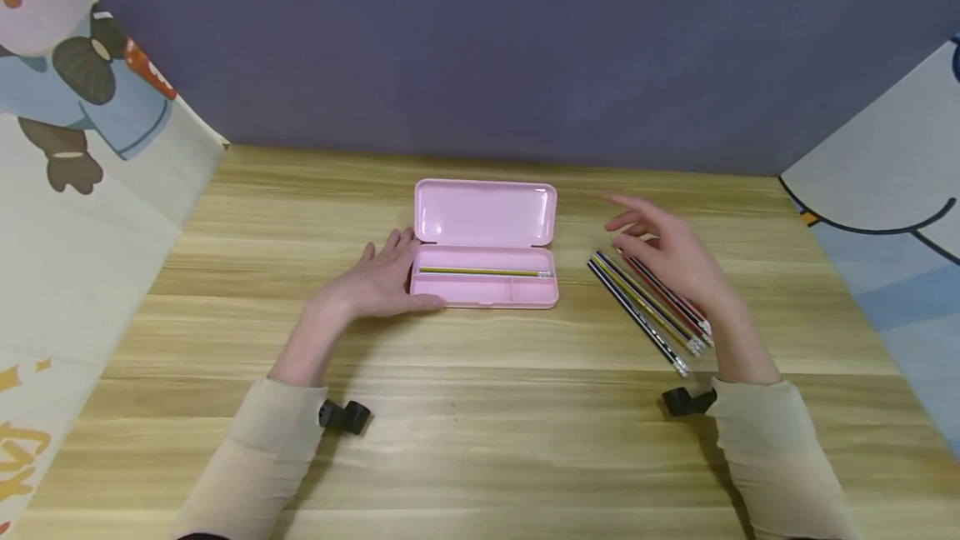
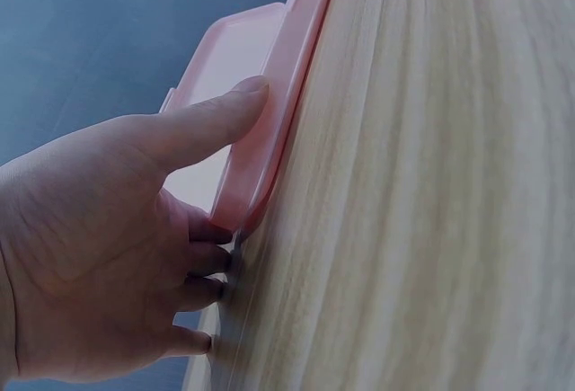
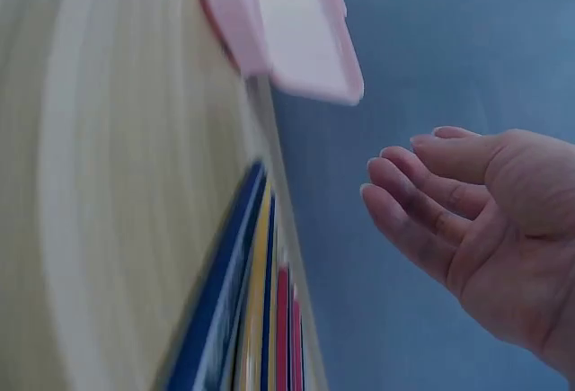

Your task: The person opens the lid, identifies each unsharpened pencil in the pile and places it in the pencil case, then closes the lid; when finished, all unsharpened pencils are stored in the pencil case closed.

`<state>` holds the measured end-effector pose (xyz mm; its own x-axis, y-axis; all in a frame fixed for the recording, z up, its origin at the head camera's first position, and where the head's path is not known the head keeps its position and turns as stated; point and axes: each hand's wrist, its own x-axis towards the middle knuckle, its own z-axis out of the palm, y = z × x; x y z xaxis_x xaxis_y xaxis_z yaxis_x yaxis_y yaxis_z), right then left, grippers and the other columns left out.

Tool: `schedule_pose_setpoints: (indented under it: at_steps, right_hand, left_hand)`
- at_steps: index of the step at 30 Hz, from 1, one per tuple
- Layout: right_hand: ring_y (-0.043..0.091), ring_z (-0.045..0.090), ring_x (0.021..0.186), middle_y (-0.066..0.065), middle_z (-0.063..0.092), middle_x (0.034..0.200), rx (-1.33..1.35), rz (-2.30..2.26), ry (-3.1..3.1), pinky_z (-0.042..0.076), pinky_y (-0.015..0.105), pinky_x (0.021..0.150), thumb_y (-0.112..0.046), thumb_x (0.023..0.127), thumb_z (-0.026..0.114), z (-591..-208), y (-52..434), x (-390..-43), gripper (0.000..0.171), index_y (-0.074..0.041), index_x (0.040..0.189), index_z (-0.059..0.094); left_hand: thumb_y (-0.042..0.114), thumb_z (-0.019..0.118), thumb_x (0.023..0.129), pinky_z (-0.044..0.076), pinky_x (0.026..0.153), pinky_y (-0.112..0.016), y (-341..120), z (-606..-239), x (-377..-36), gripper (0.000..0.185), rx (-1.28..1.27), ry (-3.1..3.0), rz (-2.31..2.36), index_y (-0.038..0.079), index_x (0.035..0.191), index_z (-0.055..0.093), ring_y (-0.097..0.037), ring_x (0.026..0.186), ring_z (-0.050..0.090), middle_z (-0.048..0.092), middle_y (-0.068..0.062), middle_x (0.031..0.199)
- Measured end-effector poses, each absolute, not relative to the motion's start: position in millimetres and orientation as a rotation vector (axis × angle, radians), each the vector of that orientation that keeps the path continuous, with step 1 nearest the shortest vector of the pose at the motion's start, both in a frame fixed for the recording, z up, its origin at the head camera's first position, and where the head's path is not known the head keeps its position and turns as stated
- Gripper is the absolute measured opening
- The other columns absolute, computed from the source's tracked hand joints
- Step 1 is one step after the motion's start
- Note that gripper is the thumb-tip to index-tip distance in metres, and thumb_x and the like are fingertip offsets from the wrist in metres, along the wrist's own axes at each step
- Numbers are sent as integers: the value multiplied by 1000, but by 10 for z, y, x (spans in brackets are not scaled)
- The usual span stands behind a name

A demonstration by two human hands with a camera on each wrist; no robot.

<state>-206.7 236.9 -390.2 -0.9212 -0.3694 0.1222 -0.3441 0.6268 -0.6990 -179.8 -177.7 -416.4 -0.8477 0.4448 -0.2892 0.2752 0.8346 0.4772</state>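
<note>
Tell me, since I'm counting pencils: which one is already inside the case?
The yellow-striped pencil, lying alone in the pink case; the others lie loose on the table beneath the right hand.

A table [image 1: 480, 440] of pale wood with lengthwise grain is carrying everything here. A pink pencil case [image 1: 484, 277] is lying open on it toward the far middle, its lid [image 1: 485, 213] standing back behind the tray, and one yellow pencil [image 1: 483, 272] is resting inside the tray. To the right of the case, a bundle of pencils [image 1: 649, 304] in black, yellow and red is lying slantwise on the wood, close together, eraser ends pointing toward the near edge. The left hand [image 1: 378, 280] is resting flat on the table, touching the case's left end.
</note>
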Motion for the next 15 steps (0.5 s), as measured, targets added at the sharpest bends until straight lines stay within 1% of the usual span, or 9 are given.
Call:
schedule_pose_setpoints:
  at_steps: [2, 5, 6, 7, 12, 15]
  right_hand:
    - [4, 67, 98, 15, 70, 126, -593, -1168, 2801, 58, 21, 75, -12, 102, 64, -3918, 2490, -2038, 60, -33, 155, 45]
    - [1, 66, 101, 15, 69, 131, -567, -1127, 2774, 56, 15, 80, -13, 100, 67, -3949, 2635, -1990, 66, -31, 158, 40]
    - [1, 67, 102, 16, 68, 132, -561, -1119, 2759, 56, 15, 80, -12, 99, 68, -3962, 2674, -1977, 69, -30, 158, 39]
    - [3, 68, 102, 16, 68, 133, -555, -1113, 2741, 56, 15, 81, -12, 98, 70, -3974, 2709, -1965, 71, -29, 159, 38]
    - [22, 72, 103, 19, 67, 131, -620, -1052, 2690, 60, 22, 81, -10, 93, 76, -4048, 2824, -1920, 82, -22, 161, 33]
    - [27, 71, 104, 18, 67, 130, -608, -1039, 2662, 61, 26, 82, -12, 92, 78, -4089, 2857, -1902, 85, -22, 162, 31]
  left_hand:
    - [58, 65, 94, 0, 127, -69, -1777, -4160, -1795, 108, 534, 2620, 597, 6, 166, 3, -44, 161, -4, -2, -21, 174]
    - [58, 65, 94, -1, 128, -69, -1779, -4163, -1795, 109, 533, 2618, 595, 7, 166, 1, -43, 161, -4, -3, -21, 174]
    - [58, 64, 94, -1, 128, -69, -1779, -4165, -1796, 109, 532, 2617, 594, 7, 166, 1, -43, 161, -4, -3, -21, 174]
    - [59, 64, 94, -1, 128, -69, -1780, -4167, -1798, 109, 531, 2617, 594, 7, 166, 1, -43, 161, -5, -3, -21, 174]
    - [60, 65, 93, 0, 128, -69, -1783, -4173, -1805, 110, 531, 2619, 601, 7, 166, 1, -43, 161, -4, -3, -20, 174]
    - [60, 65, 93, 0, 127, -69, -1783, -4171, -1805, 110, 531, 2620, 610, 8, 166, 2, -43, 161, -4, -2, -20, 174]
